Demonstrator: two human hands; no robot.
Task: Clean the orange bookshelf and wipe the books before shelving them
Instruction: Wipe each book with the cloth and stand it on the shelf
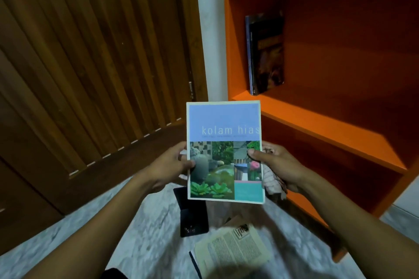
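View from a head-worn camera, looking forward and down. An orange bookshelf (317,120) fills the upper right, with open compartments stacked one over another. The middle compartment holds two dark books (266,52) standing nearly upright against its left wall, well above and beyond the fingers; their covers are too dim to read. The compartments above and below show only orange boards, and the shelf is cut off by the top and right edges of the picture. In the centre, a paperback book (225,152) is held upright with its cover toward the camera, showing a pale blue band with the words "kolam hias" over garden photographs. The left hand (169,165) grips its left edge, thumb pressed on the cover and fingers curled behind, out of sight. The right hand (275,165) pinches the right edge the same way, thumb on the front, and also clasps a pale crumpled cloth (272,179) against the palm, just behind the book. Below the fingers, on a grey marbled floor (145,233), lie a dark flat book (192,213) and a yellowed book (233,249) with small blurred print, partly hidden by shadow. A brown slatted wooden door (90,63) stands left of the hands.
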